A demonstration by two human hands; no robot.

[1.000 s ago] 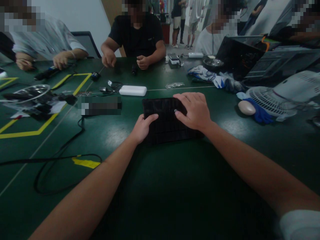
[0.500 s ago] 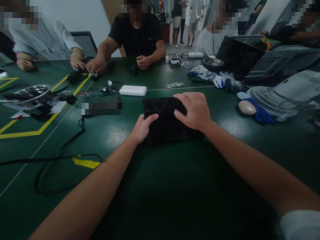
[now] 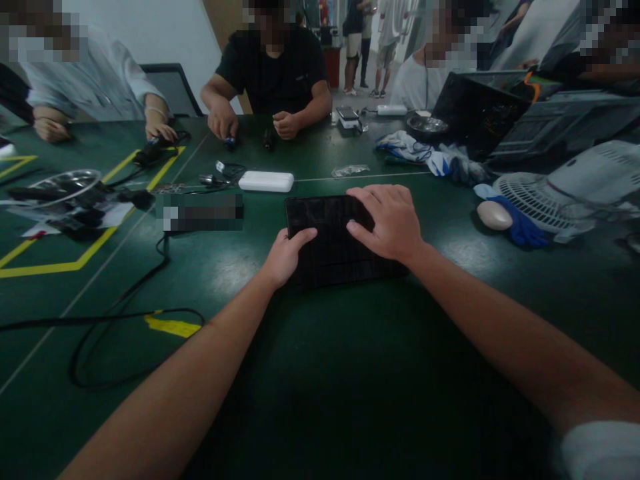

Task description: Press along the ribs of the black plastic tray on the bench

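A flat, black, rectangular tablet [image 3: 333, 257] lies in front of me on the green table, its surface dark with faint lines across it. My left hand [image 3: 287, 257] grips its left edge, thumb on top and the other fingers hidden beneath. Over the far right part bends my right hand [image 3: 390, 223], thumb on the surface and fingers curled at the far edge. Both hands are closed on the tablet. Just beyond it sits a white power bank [image 3: 266, 181].
A black cable [image 3: 130, 293] loops at left, near a fan-like metal ring [image 3: 75, 183] and yellow tape [image 3: 173, 325]. To the right are a white fan [image 3: 545, 200], a blue glove [image 3: 525, 223] and a pale oval object [image 3: 494, 216]. Several people sit across the table [image 3: 320, 373].
A hand of the person in black across the table has moved right, with a small dark object under it, away from the other person's hand. My hands and the tablet look unchanged.
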